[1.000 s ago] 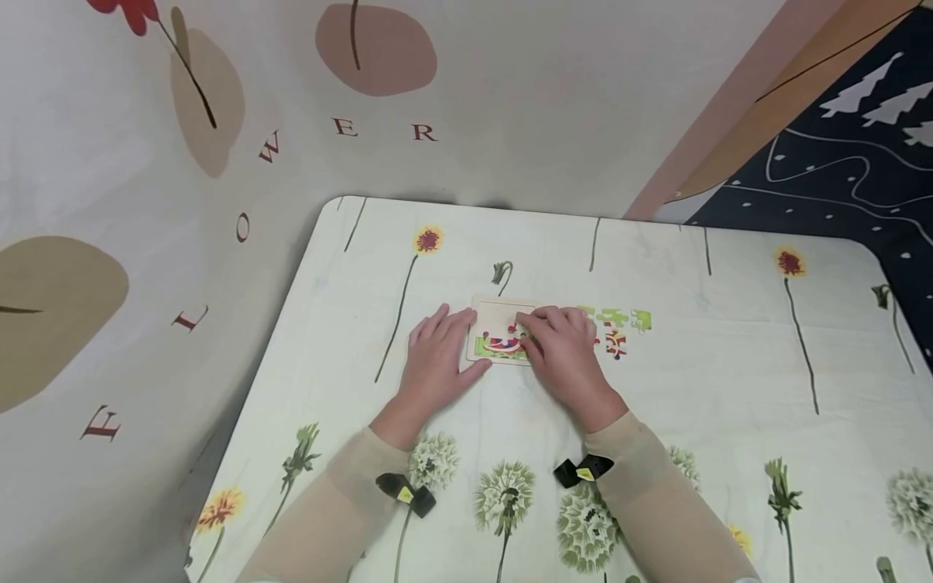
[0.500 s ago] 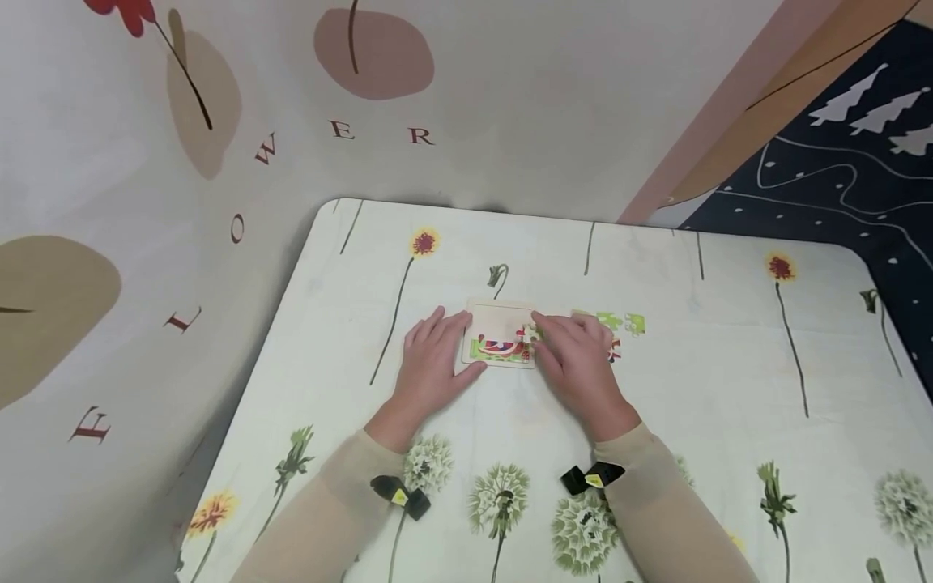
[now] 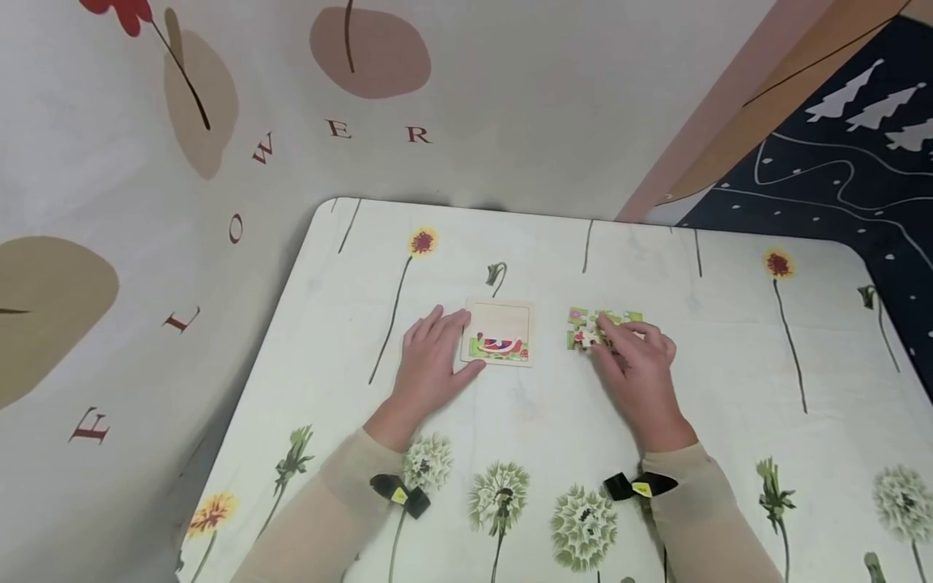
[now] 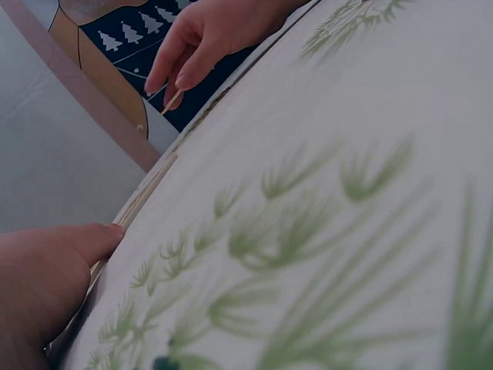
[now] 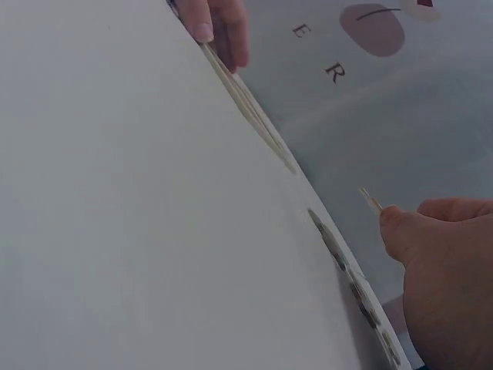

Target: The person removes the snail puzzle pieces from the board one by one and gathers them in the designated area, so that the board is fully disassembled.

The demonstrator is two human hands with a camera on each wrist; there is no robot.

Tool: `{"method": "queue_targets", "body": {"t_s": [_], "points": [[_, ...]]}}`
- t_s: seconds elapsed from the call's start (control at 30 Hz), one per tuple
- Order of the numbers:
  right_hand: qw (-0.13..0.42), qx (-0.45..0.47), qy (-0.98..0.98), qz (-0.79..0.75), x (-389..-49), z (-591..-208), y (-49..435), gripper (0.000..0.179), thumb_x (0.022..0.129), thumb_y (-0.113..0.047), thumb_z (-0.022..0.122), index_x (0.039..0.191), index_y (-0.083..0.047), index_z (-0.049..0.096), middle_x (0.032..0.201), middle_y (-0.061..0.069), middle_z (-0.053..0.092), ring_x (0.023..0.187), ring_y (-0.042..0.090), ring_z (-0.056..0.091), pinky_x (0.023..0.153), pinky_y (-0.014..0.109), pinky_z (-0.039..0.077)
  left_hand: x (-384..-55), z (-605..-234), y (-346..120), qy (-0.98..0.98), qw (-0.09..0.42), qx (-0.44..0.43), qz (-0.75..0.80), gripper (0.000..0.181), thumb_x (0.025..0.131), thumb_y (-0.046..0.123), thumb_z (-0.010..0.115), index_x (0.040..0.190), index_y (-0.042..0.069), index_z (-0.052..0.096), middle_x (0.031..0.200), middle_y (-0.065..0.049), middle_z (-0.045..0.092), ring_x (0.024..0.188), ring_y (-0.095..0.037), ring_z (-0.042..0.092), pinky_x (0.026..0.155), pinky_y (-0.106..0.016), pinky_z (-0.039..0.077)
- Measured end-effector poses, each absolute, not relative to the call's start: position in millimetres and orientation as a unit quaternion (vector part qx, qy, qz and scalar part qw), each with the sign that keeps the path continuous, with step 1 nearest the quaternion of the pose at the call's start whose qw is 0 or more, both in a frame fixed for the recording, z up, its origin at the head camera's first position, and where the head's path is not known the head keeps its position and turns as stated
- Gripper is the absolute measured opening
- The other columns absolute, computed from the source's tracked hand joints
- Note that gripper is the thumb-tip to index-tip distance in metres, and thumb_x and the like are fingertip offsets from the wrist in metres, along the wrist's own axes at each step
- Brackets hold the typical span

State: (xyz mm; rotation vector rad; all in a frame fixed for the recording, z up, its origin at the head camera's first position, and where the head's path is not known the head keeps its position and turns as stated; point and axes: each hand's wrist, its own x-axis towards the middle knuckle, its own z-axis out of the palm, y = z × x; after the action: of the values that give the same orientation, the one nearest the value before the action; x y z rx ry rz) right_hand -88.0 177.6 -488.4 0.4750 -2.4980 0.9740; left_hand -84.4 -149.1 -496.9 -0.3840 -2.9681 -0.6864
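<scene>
Now that my right hand [image 3: 640, 366] has left the board [image 3: 503, 318], one piece [image 5: 370, 199] is back among the spares

While my left hand [image 3: 430, 358] stays put, my right has swung away from the board's right edge to the loose pieces [image 3: 576, 318], which lie well apart on the right side of the table [image 3: 729, 356]. My right thumb and a fingertip pinch that one thin piece, most likely the same one I have just had at the board; seen from the right wrist, it is lifted clear of the table, above the spares. I can't make out its picture.

My left fingers are lightly spread, touching the board's left side, with the thumb at its near left corner, and the board lies flat just to their right. Its near strip [image 3: 499, 348] is filled from left to right, but everything farther back is bare wood. So I judge that this trip has added nothing there: the work is still at an early stage, and the piece I pinch is not yet settled anywhere.
</scene>
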Motion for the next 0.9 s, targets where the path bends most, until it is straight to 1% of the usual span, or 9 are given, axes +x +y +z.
{"method": "queue_targets", "body": {"t_s": [0.07,0.13,0.17,0.37,0.63,0.9], "points": [[0.207,0.166,-0.897,0.354,-85.9,-488.7,188.6,0.049,0.084,-0.004,0.077,0.131,-0.008,0.066,0.105,0.012,0.077,0.112,0.033,0.055,0.100,0.059,0.025,-84.6,-497.0,-148.9,-0.966,0.034,-0.124,-0.225,0.076,0.088,0.053,0.069,0.150,0.020,0.041,0.155,0.002,0.044,0.153,-0.028,0.024,0.121,-0.053,0.018],[0.207,0.158,-0.898,0.354,-84.0,-489.6,198.8,0.049,0.082,-0.003,0.078,0.130,-0.007,0.067,0.113,0.014,0.075,0.111,0.034,0.055,0.099,0.058,0.026,-84.6,-497.2,-148.9,-0.966,0.032,-0.123,-0.225,0.076,0.088,0.053,0.069,0.150,0.020,0.041,0.155,0.002,0.044,0.153,-0.027,0.023,0.121,-0.053,0.018],[0.208,0.153,-0.899,0.354,-83.2,-489.9,203.5,0.050,0.081,-0.002,0.079,0.130,-0.008,0.067,0.114,0.014,0.074,0.110,0.034,0.055,0.098,0.058,0.026,-84.5,-497.3,-148.8,-0.966,0.033,-0.123,-0.226,0.076,0.087,0.053,0.069,0.150,0.020,0.041,0.155,0.002,0.044,0.153,-0.028,0.023,0.121,-0.053,0.018],[0.205,0.112,-0.915,0.330,-80.1,-491.8,224.0,0.051,0.081,-0.004,0.080,0.130,-0.009,0.067,0.110,0.016,0.075,0.111,0.035,0.056,0.098,0.060,0.027,-83.9,-497.0,-148.9,-0.964,0.044,-0.124,-0.230,0.077,0.086,0.051,0.071,0.150,0.019,0.041,0.154,0.001,0.045,0.153,-0.029,0.024,0.120,-0.054,0.019],[0.182,0.084,-0.931,0.305,-78.2,-493.7,231.7,0.046,0.083,-0.008,0.079,0.128,-0.010,0.069,0.097,0.019,0.076,0.114,0.037,0.058,0.100,0.064,0.028,-84.6,-498.1,-149.4,-0.966,0.039,-0.121,-0.225,0.077,0.087,0.052,0.070,0.150,0.020,0.041,0.154,0.002,0.045,0.153,-0.028,0.024,0.120,-0.053,0.019],[0.169,0.072,-0.940,0.287,-77.0,-494.6,233.8,0.046,0.085,-0.010,0.077,0.130,-0.013,0.068,0.101,0.019,0.076,0.118,0.038,0.058,0.101,0.063,0.029,-84.9,-496.7,-148.4,-0.966,0.036,-0.119,-0.225,0.077,0.087,0.052,0.070,0.150,0.020,0.041,0.154,0.002,0.045,0.153,-0.027,0.023,0.121,-0.053,0.018]]}}
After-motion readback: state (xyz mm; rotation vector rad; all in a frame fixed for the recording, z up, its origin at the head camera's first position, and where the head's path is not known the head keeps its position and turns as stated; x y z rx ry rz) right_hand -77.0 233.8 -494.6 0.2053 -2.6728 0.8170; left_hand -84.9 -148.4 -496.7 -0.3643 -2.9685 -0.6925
